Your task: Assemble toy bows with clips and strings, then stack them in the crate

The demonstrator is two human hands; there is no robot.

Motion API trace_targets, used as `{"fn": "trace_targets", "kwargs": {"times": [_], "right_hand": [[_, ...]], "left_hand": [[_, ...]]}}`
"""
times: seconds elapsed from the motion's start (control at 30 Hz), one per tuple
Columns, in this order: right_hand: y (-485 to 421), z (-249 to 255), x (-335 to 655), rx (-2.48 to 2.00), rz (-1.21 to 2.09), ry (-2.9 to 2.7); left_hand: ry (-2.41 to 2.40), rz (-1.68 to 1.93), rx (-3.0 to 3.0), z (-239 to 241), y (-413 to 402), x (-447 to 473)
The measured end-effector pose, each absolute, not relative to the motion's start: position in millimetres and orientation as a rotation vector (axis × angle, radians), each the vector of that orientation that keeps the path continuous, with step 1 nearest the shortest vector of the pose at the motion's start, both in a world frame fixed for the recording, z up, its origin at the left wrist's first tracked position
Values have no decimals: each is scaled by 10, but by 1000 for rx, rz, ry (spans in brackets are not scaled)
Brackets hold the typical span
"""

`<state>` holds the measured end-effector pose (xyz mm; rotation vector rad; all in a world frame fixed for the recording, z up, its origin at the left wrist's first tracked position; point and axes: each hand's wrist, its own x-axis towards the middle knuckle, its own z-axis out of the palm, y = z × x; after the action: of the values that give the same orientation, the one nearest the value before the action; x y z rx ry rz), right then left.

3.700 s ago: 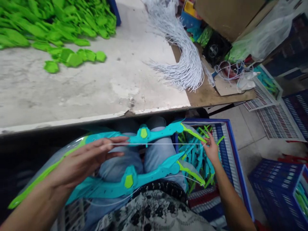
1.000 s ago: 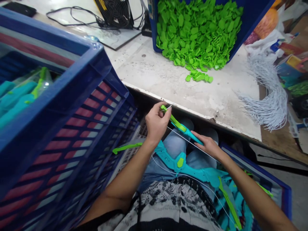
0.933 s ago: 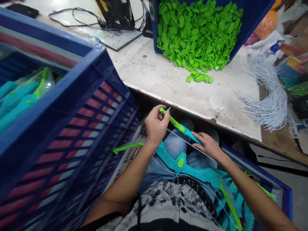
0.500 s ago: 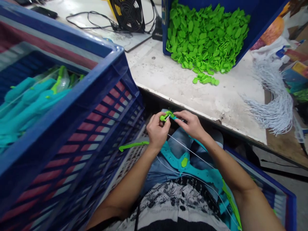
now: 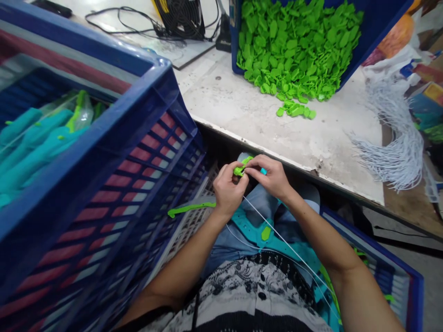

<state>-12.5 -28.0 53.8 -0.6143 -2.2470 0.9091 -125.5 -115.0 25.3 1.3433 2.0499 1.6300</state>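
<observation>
My left hand (image 5: 227, 188) and my right hand (image 5: 272, 176) meet just below the table edge, both pinched on the green tip (image 5: 241, 167) of a teal toy bow (image 5: 261, 228) that lies across my lap. A thin white string (image 5: 277, 233) runs from the tip down toward my right side. A second bow lies under it on my knees, its green end (image 5: 188, 209) poking out to the left.
A big blue crate (image 5: 104, 152) with bagged teal bows stands at my left. On the white table (image 5: 242, 110) a blue bin spills green plastic pieces (image 5: 294, 46); a bundle of white strings (image 5: 398, 152) lies right. A blue crate (image 5: 411, 286) sits low right.
Since 3.7 s ago the view has swung left. Within the last second my right hand slid up the bow's limb to join my left hand at the green tip.
</observation>
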Motion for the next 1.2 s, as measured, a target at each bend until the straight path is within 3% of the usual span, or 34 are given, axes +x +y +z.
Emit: {"fn": "trace_targets", "kwargs": {"times": [0.17,0.3,0.47,0.63,0.7,0.83,0.93,1.2], "right_hand": [[-134,538,-89,-594,678,-2340],[11,627,-51,-838,490,-2136],[-178,643,-132,-814,632,-2031],[-619,459,-175,-612,700,-2136],[-710,350,-165,-569,713,-2172],[-700,181,-171,-588,804,-2164],[-647,155,-236,-637,894,-2108],[-641,261,-417,-701,902,-1798]], "left_hand": [[2066,1568,1345,154,-1181,-1272],[2077,1562,1473,89,-1222,-1271],[1803,1584,1483,78,-1183,-1269],[1382,1514,663,146,-1156,-1406],[1421,1425,632,216,-1186,-1510],[1825,1255,1113,417,-1286,-1693],[1954,1288,1271,537,-1341,-1687],[1458,1526,486,479,-1236,-1468]]}}
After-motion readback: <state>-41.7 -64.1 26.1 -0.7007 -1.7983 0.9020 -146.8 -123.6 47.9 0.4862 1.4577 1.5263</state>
